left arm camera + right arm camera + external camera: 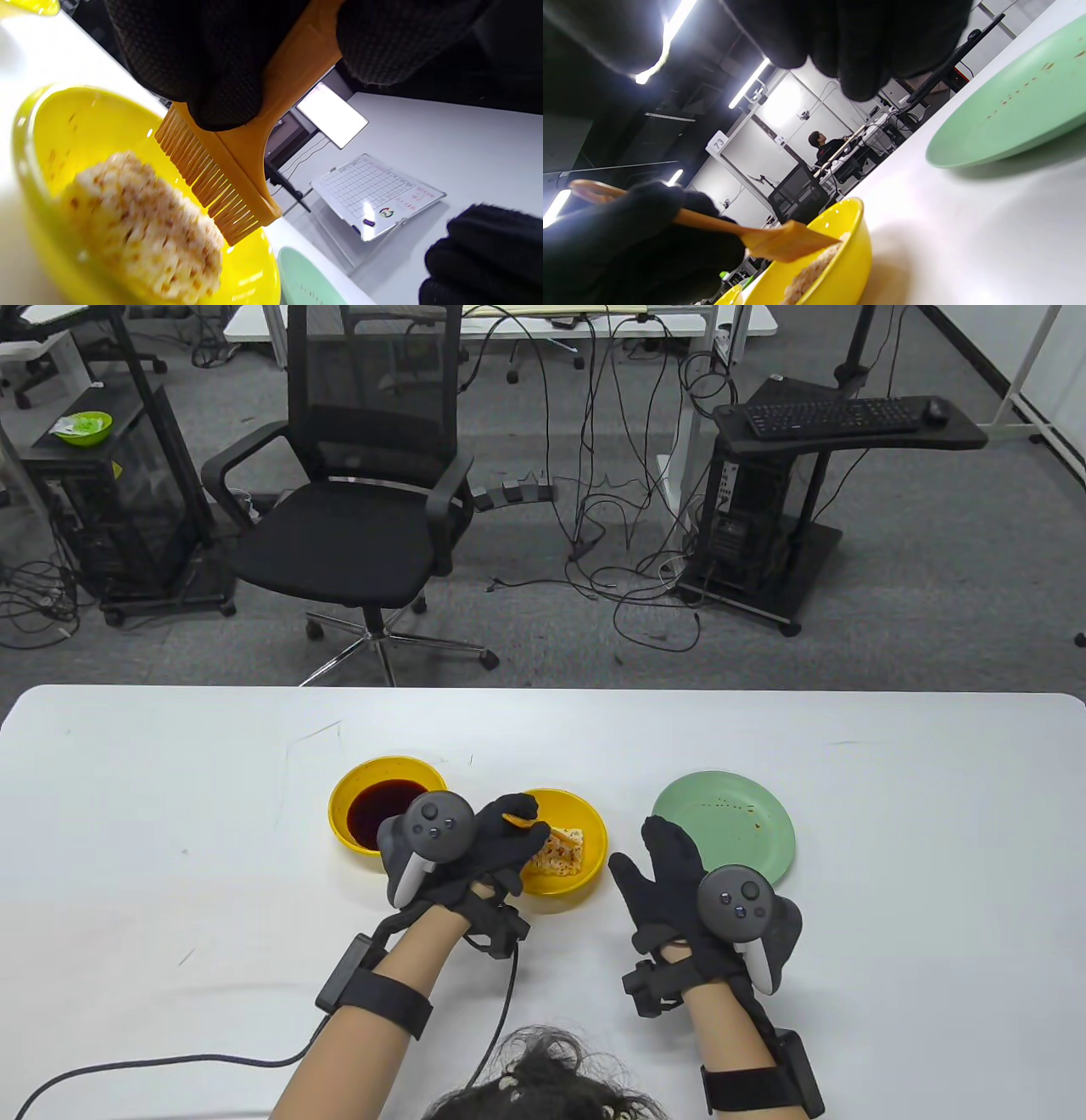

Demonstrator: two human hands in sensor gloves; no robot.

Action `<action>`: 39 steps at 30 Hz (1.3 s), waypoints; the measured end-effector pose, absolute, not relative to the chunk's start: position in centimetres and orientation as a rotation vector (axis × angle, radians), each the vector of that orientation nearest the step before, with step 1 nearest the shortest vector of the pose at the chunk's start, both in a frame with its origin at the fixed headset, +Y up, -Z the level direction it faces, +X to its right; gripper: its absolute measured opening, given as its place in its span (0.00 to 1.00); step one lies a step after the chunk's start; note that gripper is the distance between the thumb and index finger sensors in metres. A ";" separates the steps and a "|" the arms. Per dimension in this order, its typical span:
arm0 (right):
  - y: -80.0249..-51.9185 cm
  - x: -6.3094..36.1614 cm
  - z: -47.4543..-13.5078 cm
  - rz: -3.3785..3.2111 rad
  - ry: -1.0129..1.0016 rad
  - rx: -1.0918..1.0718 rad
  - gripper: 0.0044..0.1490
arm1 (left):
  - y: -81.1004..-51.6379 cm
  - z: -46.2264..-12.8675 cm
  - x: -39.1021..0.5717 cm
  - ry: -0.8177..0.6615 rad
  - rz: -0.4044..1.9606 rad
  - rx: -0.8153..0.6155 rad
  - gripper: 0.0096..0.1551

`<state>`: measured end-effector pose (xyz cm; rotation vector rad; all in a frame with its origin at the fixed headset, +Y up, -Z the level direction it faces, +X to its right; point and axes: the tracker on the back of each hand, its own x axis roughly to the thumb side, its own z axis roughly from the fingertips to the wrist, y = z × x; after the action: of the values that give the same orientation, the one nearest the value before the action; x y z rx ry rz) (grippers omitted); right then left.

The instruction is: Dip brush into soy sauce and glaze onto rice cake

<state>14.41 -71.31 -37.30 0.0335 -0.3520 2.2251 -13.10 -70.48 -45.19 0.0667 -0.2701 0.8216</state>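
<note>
the left hand (501,848) pinches the orange brush (237,169), its bristles just above the rice cake (144,228) in the yellow bowl (594,848). the right hand (670,882) lies flat with fingers spread, near the green plate (764,831).

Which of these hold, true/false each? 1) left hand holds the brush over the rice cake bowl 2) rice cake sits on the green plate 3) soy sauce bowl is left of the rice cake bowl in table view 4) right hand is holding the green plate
1) True. The left hand grips the orange brush, bristles just above the rice cake in its yellow bowl.
2) False. The rice cake lies in the yellow bowl; the green plate shows only brown specks.
3) True. The soy sauce bowl sits to its left.
4) False. The right hand rests flat on the table beside the plate, holding nothing.
</note>
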 end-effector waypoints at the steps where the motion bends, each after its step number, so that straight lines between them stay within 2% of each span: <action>1: -71.3 14.4 -37.3 2.226 -0.352 0.034 0.50 | -70.6 -45.1 -13.2 -0.268 0.810 0.072 0.31; 6: -71.3 14.4 -37.3 2.223 -0.356 0.031 0.50 | -69.5 -44.6 -14.3 -0.280 0.763 0.111 0.28; 10: -71.2 14.4 -37.3 2.220 -0.357 0.034 0.50 | -70.0 -45.1 -13.6 -0.268 0.878 0.111 0.31; 15: -71.2 14.4 -37.3 2.219 -0.356 0.034 0.50 | -70.7 -45.0 -13.1 -0.268 0.779 0.083 0.31; 22: -71.1 14.3 -37.3 2.214 -0.357 0.038 0.50 | -68.5 -44.1 -14.1 -0.315 0.725 0.125 0.30; 25: -71.1 14.3 -37.2 2.214 -0.361 0.044 0.50 | -69.0 -44.7 -13.2 -0.292 0.792 0.125 0.32; 27: -71.0 14.3 -37.2 2.213 -0.364 0.045 0.50 | -70.1 -45.2 -12.5 -0.265 0.829 0.076 0.32; 30: -71.0 14.3 -37.2 2.213 -0.362 0.045 0.50 | -70.6 -45.3 -12.2 -0.262 0.809 0.060 0.32; 39: -71.1 14.3 -37.3 2.215 -0.357 0.039 0.50 | -69.7 -44.3 -13.6 -0.290 0.721 0.068 0.30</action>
<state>14.35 -71.08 -37.27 0.0388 -0.3575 2.2148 -13.65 -69.72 -44.34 0.0681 -0.2904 0.7206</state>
